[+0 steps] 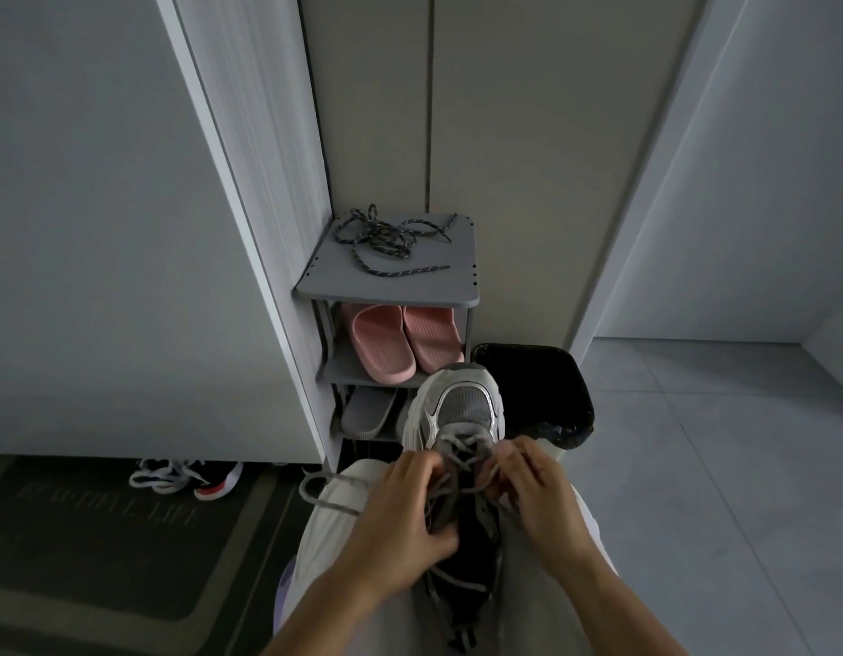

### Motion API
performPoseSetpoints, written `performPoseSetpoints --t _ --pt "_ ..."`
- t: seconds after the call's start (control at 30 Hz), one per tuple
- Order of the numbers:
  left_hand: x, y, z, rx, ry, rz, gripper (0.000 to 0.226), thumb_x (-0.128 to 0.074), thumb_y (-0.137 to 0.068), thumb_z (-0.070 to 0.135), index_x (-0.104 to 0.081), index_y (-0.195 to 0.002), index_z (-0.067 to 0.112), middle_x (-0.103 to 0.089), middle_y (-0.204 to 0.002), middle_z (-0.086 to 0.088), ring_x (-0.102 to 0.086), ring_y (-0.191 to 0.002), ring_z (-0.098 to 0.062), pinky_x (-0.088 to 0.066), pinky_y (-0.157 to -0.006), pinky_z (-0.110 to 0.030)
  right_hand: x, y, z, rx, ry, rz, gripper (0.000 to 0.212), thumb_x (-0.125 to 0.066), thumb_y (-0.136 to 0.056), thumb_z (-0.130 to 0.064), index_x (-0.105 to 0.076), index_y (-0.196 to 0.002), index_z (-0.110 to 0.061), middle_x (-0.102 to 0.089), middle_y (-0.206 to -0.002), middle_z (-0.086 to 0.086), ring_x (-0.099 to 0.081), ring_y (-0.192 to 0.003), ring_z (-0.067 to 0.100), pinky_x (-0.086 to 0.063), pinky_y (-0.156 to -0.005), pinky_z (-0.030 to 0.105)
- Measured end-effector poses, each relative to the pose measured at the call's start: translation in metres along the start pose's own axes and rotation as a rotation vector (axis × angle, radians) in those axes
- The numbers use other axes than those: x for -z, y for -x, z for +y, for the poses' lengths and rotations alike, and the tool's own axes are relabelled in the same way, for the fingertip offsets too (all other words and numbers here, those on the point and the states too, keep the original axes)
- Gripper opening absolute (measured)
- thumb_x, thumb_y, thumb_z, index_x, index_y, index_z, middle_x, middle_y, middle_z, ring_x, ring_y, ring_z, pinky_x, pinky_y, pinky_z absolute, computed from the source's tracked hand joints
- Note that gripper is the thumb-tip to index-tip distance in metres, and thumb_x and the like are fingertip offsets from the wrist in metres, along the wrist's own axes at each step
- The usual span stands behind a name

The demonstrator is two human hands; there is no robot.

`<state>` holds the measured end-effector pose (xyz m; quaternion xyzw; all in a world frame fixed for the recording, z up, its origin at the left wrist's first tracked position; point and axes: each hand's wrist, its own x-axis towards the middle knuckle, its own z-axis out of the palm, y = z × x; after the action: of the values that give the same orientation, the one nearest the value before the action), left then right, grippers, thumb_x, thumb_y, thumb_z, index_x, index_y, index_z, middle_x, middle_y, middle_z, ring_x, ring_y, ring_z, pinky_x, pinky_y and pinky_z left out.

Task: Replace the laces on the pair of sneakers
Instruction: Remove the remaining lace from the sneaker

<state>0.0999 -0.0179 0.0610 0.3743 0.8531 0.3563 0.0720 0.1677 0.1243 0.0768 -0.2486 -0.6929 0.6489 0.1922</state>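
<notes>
While the grey sneaker (463, 411) is lying on the person's lap, just in front of the shoe rack (438, 279), the left hand (400, 518) and right hand (545, 497) are pinching its old grey lace (462, 445) with curled fingers, seemingly unthreading it. Pulling it free is coming next, then fetching the speckled laces (386, 241) lying on top of that rack.

Hallway corner, shoe rack front and centre

A grey shoe rack (457, 258) stands against the tall cabinet (102, 229), and there are pink slippers (400, 340) on its upper shelf, with grey slippers (367, 411) one shelf below. Just right of the rack sits a black bin (542, 385) with a bag lining it. Down on the left lies a dark doormat (102, 551), a black-and-red shoe (211, 480) at its far edge, and pale floor tiles (718, 442) stretch off right.
</notes>
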Motion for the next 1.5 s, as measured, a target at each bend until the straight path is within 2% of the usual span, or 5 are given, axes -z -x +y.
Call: performPoseSetpoints --t 0.23,0.33,0.63,1.13,1.5 --pt "0.007 0.007 -0.02 0.055 0.299 -0.032 0.037 -0.057 -0.066 0.036 -0.045 -0.1 0.032 -0.056 -0.093 0.009 -0.057 -0.088 -0.009 -0.049 -0.079 -0.025 0.066 -0.048 -0.003 -0.139 -0.911 0.413 0.042 -0.031 -0.096 -0.007 -0.032 -0.057 -0.021 -0.032 -0.036 -0.009 -0.028 -0.032 0.004 -0.026 -0.035 0.014" --pt "0.006 0.006 -0.019 0.035 0.313 -0.034 0.038 -0.056 -0.065 0.039 -0.043 -0.1 0.034 -0.053 -0.097 0.01 -0.053 -0.092 -0.008 -0.046 -0.081 -0.022 0.099 -0.065 -0.006 -0.054 -0.558 0.498 0.034 -0.037 -0.098 -0.014 -0.034 -0.065 -0.019 -0.039 -0.036 -0.01 -0.034 -0.033 0.003 -0.029 -0.037 0.015" --pt "0.018 -0.022 -0.006 -0.197 -0.036 -0.009 0.029 -0.048 -0.084 0.041 -0.059 -0.109 0.031 -0.053 -0.098 0.01 -0.054 -0.091 -0.005 -0.041 -0.08 -0.019 0.024 -0.03 0.014 0.366 0.656 -0.192 0.003 -0.059 -0.087 -0.019 -0.061 -0.085 -0.02 -0.057 -0.081 -0.01 -0.053 -0.07 0.001 -0.041 -0.065 0.011" --pt "0.042 -0.056 0.0 -0.279 -0.139 -0.28 0.021 -0.053 -0.09 0.023 -0.063 -0.096 0.006 -0.056 -0.096 -0.007 -0.054 -0.09 -0.018 -0.037 -0.079 -0.024 0.005 -0.053 -0.023 0.883 1.022 -0.54 0.026 -0.045 -0.074 -0.033 -0.064 -0.068 -0.015 -0.058 -0.068 -0.001 -0.057 -0.062 0.013 -0.048 -0.054 0.023" --pt "0.057 -0.041 -0.016 -0.155 -0.005 -0.376 0.019 -0.06 -0.087 0.033 -0.06 -0.102 0.022 -0.048 -0.096 0.013 -0.048 -0.092 0.001 -0.037 -0.082 -0.012 0.052 -0.048 -0.014 0.54 0.62 -0.262 0.015 -0.055 -0.082 -0.025 -0.056 -0.076 -0.039 -0.052 -0.075 -0.016 -0.05 -0.071 -0.005 -0.036 -0.065 0.005"
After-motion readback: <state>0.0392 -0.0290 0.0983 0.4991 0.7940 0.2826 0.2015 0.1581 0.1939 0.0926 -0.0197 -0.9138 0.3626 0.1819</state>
